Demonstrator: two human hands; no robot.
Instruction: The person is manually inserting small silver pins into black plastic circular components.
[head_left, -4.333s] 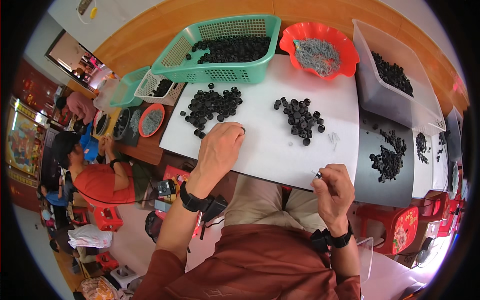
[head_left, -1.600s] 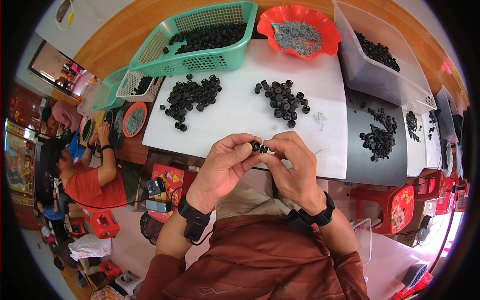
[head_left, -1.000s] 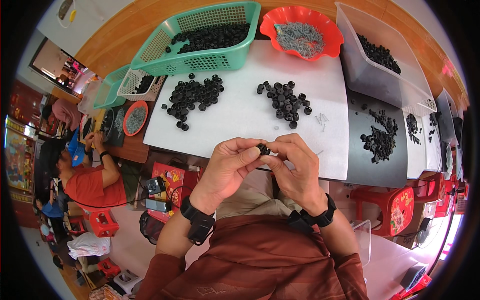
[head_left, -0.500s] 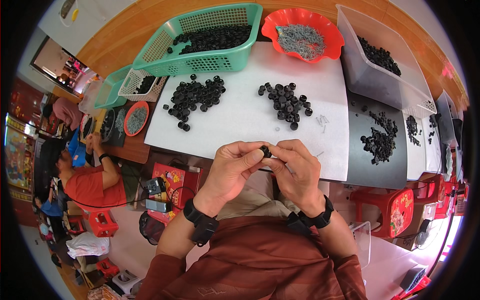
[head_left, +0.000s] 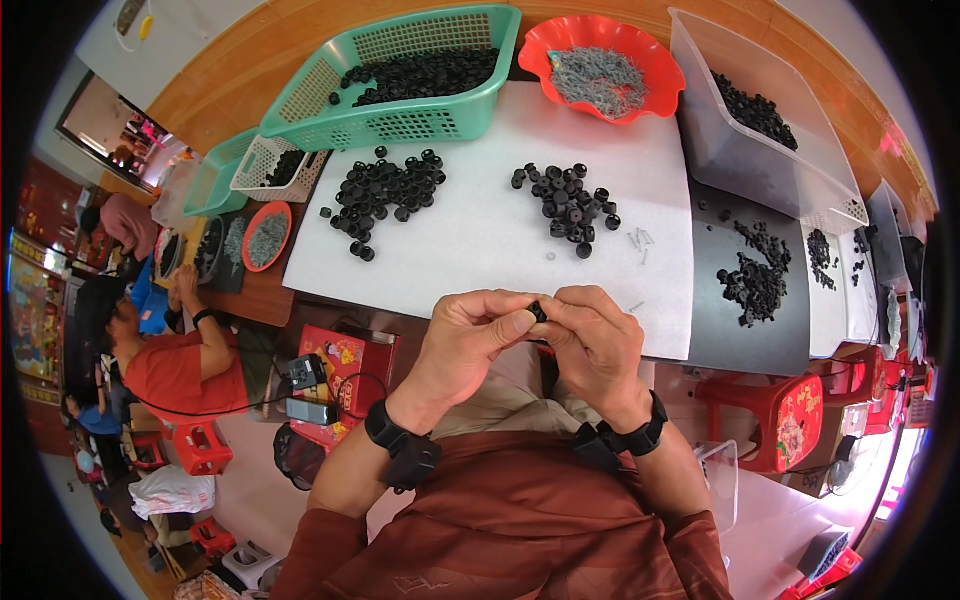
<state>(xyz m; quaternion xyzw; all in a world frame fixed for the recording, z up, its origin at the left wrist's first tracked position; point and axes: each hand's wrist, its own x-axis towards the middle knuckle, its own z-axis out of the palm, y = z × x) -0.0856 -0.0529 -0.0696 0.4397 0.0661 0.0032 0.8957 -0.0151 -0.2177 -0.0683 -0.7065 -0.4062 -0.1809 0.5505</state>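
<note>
My left hand (head_left: pixel 470 335) and my right hand (head_left: pixel 592 345) meet over the near edge of the white sheet (head_left: pixel 480 240), fingertips pinched together on one small black ring part (head_left: pixel 537 312). Further out on the sheet lie two heaps of the same black parts, a left heap (head_left: pixel 385 192) and a right heap (head_left: pixel 567 200). A few small metal pins (head_left: pixel 640 240) lie loose on the sheet to the right of my hands.
A green basket (head_left: pixel 400 70) of black parts, a red bowl (head_left: pixel 605 65) of metal pins and a clear bin (head_left: pixel 750 120) stand at the back. A grey sheet (head_left: pixel 755 290) with black parts lies right. Another person (head_left: pixel 170 360) in red sits left.
Earlier my left hand lay flat on the sheet and my right held a pin near the edge. Both hands have since come together on a black part and drawn slightly nearer to me.
</note>
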